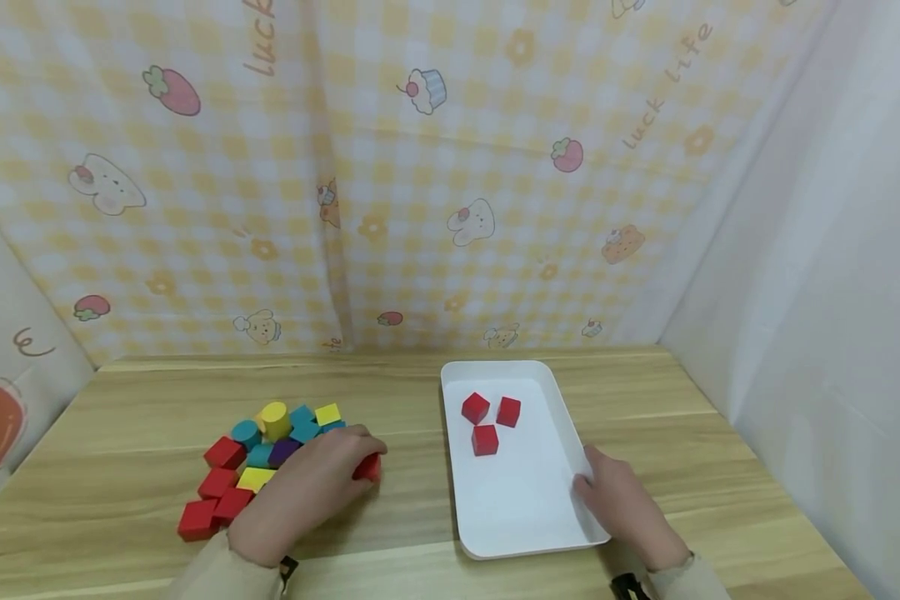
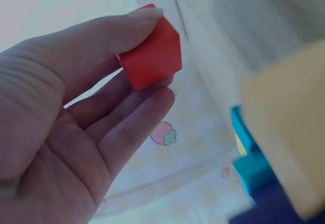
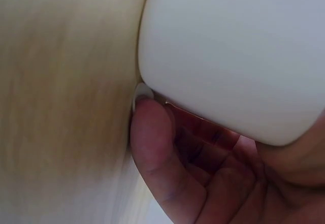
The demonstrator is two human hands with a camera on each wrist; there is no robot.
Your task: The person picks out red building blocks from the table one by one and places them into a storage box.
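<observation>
My left hand point(image 1: 322, 479) pinches a red block point(image 2: 157, 56) between its thumb and fingers, at the right side of a group of coloured blocks. To the right of that hand lies a shallow white tray point(image 1: 528, 504). Three red cubes point(image 1: 485, 440) sit in its far left part. My right hand point(image 1: 621, 504) grips the tray's right edge near the front corner, its thumb over the rim. From the right wrist, curled fingers point(image 3: 152, 132) show against the tray's outer wall point(image 3: 228, 61).
Left of the tray, the group holds several red blocks point(image 1: 197, 520), a yellow cylinder point(image 1: 275, 422), a teal cylinder point(image 1: 246, 436), a yellow block point(image 1: 328, 414) and a purple block point(image 1: 282, 452). A patterned curtain point(image 1: 420, 167) hangs behind the wooden table point(image 1: 397, 533).
</observation>
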